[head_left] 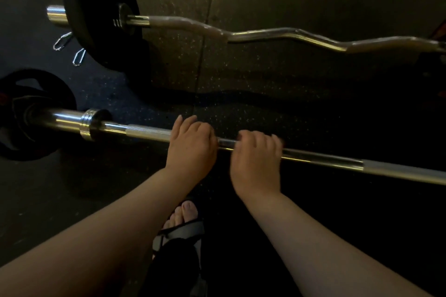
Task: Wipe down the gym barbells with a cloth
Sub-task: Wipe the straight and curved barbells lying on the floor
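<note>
Dark speckled rubber flooring [241, 94] fills the view; its lower right area lies in deep shadow and no detail can be made out there. Nearest the camera, a foot [184, 212] in a sandal [179, 230] shows between the two forearms, partly hidden by dark fabric. Beyond it, the straight barbell [149, 131] lies across the frame. Its right end is cut off by the edge and its near plate [31, 94] is cropped at the left. The left hand [191, 147] and right hand [255, 164], just beside each other, both grasp the shaft palm-down, fingers curled over it with the tips hidden. The right hand is slightly blurred. Farther off, a curl bar [265, 34] carrying a far plate [96, 7] rests on the floor, with two spring clips [64, 41] near it
</note>
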Tool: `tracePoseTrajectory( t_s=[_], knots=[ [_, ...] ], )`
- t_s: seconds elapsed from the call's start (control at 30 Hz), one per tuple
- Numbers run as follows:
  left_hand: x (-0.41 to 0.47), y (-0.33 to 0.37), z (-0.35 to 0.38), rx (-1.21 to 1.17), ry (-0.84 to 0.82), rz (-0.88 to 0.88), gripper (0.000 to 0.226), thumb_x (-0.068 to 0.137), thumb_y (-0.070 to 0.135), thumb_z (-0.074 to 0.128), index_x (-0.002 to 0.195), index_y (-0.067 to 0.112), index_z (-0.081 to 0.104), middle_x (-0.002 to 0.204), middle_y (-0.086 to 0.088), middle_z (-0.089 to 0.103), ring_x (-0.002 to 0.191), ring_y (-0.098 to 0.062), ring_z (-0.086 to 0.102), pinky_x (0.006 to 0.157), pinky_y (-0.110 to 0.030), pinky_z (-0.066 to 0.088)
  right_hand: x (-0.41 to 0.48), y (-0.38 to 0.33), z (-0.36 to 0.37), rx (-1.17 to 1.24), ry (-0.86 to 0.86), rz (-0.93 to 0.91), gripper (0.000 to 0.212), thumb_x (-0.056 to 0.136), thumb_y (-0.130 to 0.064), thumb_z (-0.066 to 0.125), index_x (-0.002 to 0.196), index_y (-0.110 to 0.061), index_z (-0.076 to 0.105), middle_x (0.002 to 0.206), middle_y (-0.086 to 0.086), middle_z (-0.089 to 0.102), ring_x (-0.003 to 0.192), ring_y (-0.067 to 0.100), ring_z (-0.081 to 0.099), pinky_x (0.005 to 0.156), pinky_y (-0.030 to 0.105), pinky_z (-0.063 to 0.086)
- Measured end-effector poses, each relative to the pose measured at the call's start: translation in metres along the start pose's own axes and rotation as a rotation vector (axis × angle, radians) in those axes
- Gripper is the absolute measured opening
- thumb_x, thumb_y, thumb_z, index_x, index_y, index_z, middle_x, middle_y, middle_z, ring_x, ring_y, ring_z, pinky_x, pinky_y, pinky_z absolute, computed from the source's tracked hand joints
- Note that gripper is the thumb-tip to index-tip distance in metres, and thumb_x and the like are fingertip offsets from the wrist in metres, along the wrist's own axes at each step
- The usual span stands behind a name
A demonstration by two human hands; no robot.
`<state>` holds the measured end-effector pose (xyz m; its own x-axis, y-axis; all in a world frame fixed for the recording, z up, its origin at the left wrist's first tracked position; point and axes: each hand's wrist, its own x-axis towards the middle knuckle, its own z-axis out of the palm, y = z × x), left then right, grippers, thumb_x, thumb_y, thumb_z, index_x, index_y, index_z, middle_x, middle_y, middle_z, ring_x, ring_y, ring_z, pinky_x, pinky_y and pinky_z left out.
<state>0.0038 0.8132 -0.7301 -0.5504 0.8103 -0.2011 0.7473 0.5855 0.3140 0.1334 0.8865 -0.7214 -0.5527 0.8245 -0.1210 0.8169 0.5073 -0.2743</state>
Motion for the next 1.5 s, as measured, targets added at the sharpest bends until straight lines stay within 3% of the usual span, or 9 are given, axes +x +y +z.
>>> tracePoseTrajectory(
  t_s=[0.17,0.4,0.63,0.73,0.87,1.1,1.2,1.33,1.5],
  knots=[
    [0.003,0.011,0.005,-0.004,0.039,-0.059,0.041,0.099,0.038,0.027,0.11,0.021,0.063,0.127,-0.001,0.063,0.143,-0.022,0.039,0.125,-0.043,0.018,0.012,0.017,-0.012,0.006,-0.086,-0.242,0.038,0.102,-0.038,0.034,0.124,-0.022,0.06,0.114,0.001,0.066,0.104,0.025,0.062,0.097,0.044,0.043],
    [0.003,0.018,0.011,-0.063,0.031,0.036,0.034,0.103,0.034,0.032,0.108,0.021,0.063,0.125,-0.003,0.064,0.143,-0.024,0.04,0.125,-0.043,0.017,0.008,0.071,-0.023,0.071,0.085,0.186,0.034,0.1,-0.034,0.039,0.117,-0.022,0.066,0.109,-0.002,0.069,0.109,0.019,0.062,0.118,0.047,0.032],
    [-0.002,0.028,0.013,-0.04,0.021,0.065,0.043,0.1,0.038,0.028,0.112,0.018,0.064,0.129,-0.006,0.064,0.143,-0.025,0.041,0.125,-0.043,0.018,0.009,0.039,-0.02,0.047,-0.097,-0.188,0.037,0.105,-0.037,0.034,0.132,-0.024,0.057,0.123,-0.003,0.064,0.117,0.018,0.058,0.112,0.041,0.035],
    [-0.004,0.024,0.017,-0.054,0.061,0.087,0.045,0.101,0.04,0.025,0.109,0.019,0.064,0.121,-0.003,0.067,0.139,-0.027,0.045,0.124,-0.045,0.023,0.001,0.092,-0.031,0.039,0.032,-0.012,0.034,0.103,-0.036,0.035,0.123,-0.025,0.06,0.11,-0.005,0.065,0.106,0.018,0.061,0.107,0.04,0.039],
    [-0.007,0.022,0.019,-0.075,0.066,0.083,0.048,0.099,0.042,0.023,0.106,0.02,0.065,0.117,-0.002,0.067,0.137,-0.027,0.047,0.123,-0.046,0.024,-0.002,0.095,-0.03,0.026,0.111,0.236,0.039,0.101,-0.034,0.035,0.125,-0.021,0.062,0.12,0.001,0.066,0.122,0.022,0.056,0.124,0.048,0.022],
    [-0.006,0.021,0.012,-0.062,0.045,0.073,0.035,0.1,0.033,0.037,0.112,0.018,0.066,0.123,-0.004,0.066,0.137,-0.025,0.047,0.121,-0.046,0.026,0.01,0.037,-0.024,-0.009,-0.185,-0.283,0.041,0.107,-0.038,0.036,0.146,-0.025,0.044,0.135,0.0,0.055,0.124,0.022,0.052,0.113,0.043,0.033],
    [-0.006,0.022,0.014,-0.145,0.082,0.09,0.034,0.101,0.032,0.037,0.113,0.019,0.065,0.122,-0.002,0.066,0.136,-0.022,0.047,0.122,-0.044,0.024,0.006,0.083,-0.034,0.023,-0.068,-0.133,0.037,0.105,-0.037,0.034,0.135,-0.027,0.053,0.119,-0.006,0.062,0.111,0.016,0.059,0.105,0.039,0.042],
    [-0.007,0.005,0.01,-0.217,0.153,-0.007,0.035,0.102,0.029,0.036,0.115,0.016,0.067,0.123,0.0,0.066,0.14,-0.02,0.043,0.126,-0.039,0.015,0.001,0.09,-0.03,0.016,0.073,0.181,0.037,0.101,-0.035,0.035,0.125,-0.022,0.061,0.118,-0.001,0.065,0.116,0.021,0.058,0.117,0.046,0.033],
    [-0.01,-0.004,0.001,-0.183,0.111,0.014,0.032,0.101,0.025,0.042,0.115,0.011,0.068,0.119,-0.007,0.068,0.131,-0.026,0.052,0.121,-0.043,0.027,-0.003,-0.014,-0.003,0.003,-0.071,-0.122,0.04,0.101,-0.025,0.046,0.14,-0.015,0.049,0.135,0.011,0.055,0.126,0.032,0.049,0.12,0.05,0.023]
  ],
)
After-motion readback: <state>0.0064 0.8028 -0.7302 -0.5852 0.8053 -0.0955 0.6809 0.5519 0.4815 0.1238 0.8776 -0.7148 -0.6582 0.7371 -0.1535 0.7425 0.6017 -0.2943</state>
